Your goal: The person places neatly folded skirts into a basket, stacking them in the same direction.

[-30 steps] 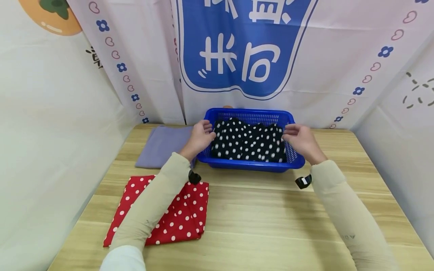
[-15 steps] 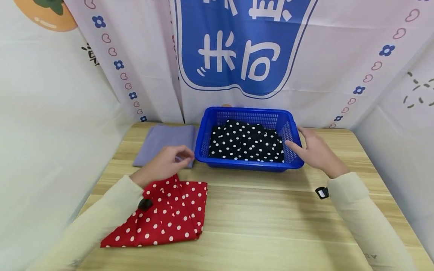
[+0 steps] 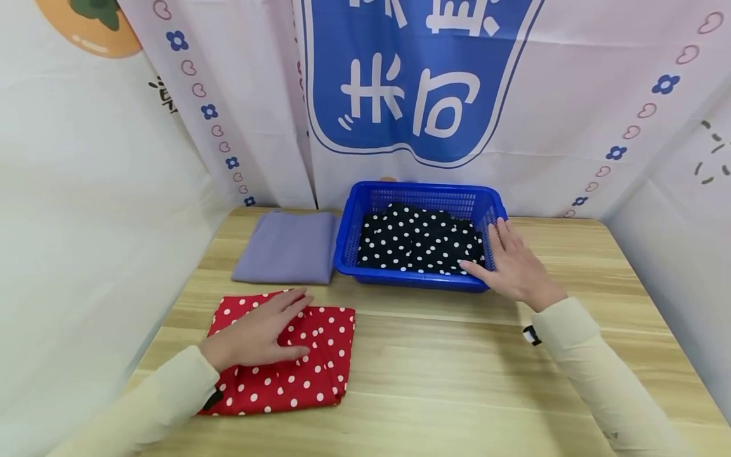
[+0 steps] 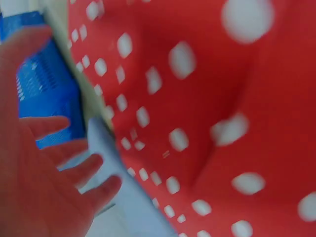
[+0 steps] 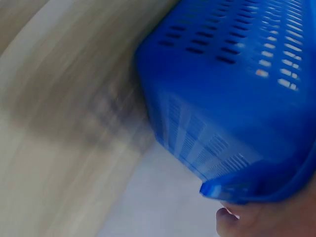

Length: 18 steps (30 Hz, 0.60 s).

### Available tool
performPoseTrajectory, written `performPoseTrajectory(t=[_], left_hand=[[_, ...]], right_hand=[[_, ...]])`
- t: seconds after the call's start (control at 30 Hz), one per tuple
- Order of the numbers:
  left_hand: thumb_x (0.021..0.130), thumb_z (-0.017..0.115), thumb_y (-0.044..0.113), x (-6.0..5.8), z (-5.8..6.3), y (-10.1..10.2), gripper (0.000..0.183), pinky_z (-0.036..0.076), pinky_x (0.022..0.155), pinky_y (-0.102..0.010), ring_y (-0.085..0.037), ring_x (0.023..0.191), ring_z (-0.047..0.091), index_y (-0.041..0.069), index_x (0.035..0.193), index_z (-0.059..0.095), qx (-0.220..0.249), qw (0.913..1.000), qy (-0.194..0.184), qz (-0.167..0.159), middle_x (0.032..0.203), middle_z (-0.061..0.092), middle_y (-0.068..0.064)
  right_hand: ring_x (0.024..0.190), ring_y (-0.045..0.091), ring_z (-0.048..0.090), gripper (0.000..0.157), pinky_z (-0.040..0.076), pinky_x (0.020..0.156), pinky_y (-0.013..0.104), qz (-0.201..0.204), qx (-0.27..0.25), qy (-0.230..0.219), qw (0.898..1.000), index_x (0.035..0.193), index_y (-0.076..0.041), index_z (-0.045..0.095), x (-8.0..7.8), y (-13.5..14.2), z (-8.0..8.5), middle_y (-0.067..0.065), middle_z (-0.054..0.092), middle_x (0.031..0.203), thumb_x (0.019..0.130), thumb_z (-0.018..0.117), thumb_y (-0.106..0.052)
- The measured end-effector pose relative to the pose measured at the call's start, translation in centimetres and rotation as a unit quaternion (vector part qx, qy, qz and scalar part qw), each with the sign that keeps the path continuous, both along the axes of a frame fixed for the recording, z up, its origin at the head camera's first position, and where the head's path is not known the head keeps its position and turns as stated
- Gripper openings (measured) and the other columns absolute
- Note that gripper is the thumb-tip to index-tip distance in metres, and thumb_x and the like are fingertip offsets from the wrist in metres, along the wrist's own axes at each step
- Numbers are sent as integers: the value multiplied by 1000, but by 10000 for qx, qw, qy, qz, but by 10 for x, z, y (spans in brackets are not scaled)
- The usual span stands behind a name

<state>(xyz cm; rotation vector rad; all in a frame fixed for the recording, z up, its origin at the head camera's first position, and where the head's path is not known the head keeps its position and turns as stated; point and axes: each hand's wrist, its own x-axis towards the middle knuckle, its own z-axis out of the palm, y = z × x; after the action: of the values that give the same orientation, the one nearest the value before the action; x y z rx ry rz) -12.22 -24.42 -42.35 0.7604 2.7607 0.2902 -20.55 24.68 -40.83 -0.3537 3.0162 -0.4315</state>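
Observation:
In the head view my left hand [image 3: 257, 333] hovers over or touches a folded red cloth with white dots [image 3: 320, 374]; which of the two, I cannot tell. Its fingers are spread and fairly straight, and the left wrist view shows nothing in the palm. At the back of the table stands a blue plastic basket [image 3: 422, 279] holding a folded black cloth with white dots [image 3: 414, 238]. My right hand [image 3: 514, 266] is at the basket's right front corner, fingers extended and thumb apart, over the rim. The right wrist view shows the basket's perforated outer side [image 5: 212, 74].
A folded lilac cloth [image 3: 288, 247] lies on the wooden table [image 3: 445, 362], left of the basket. Printed white curtains [image 3: 251, 95] enclose the back and both sides.
My left hand has left the basket's left side and come back toward me over the red cloth. The right hand moved outward from the basket, then back over its right rim.

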Motion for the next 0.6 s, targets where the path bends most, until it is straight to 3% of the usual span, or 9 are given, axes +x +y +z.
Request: performPoseTrajectory(t=[0.1,0.23,0.4,0.6], left_hand=[[65,60,84,8,-9,1,113,30,116,-58,-30,150,17,28,155,20,-135,9999,-33,-70,164,15,-4],[56,60,89,12,-22,3,121,15,115,-70,-34,151,5,37,155,12,-335,9989,-313,-124,165,5,-4],[55,59,90,14,-35,3,121,10,111,-76,-37,150,0,39,154,12,-630,9973,-332,-179,165,2,-7],[56,59,90,14,-40,10,121,6,110,-77,-38,150,-3,39,155,11,-582,9977,-280,-219,165,0,-7]], right_hand=[[151,38,-8,110,5,120,63,34,140,4,9999,154,-1,-7,0,-2,-2,19,-15,161,87,32,-79],[151,39,-6,110,5,120,62,40,253,109,9996,154,0,-5,0,-3,-3,20,-13,161,86,32,-79],[151,39,-5,109,6,121,61,55,253,168,9995,154,-2,-3,-2,-5,-6,20,-11,162,86,32,-79],[151,39,-4,108,7,120,62,-24,345,259,9991,155,-3,-2,-1,-2,-7,21,-8,162,86,31,-80]])
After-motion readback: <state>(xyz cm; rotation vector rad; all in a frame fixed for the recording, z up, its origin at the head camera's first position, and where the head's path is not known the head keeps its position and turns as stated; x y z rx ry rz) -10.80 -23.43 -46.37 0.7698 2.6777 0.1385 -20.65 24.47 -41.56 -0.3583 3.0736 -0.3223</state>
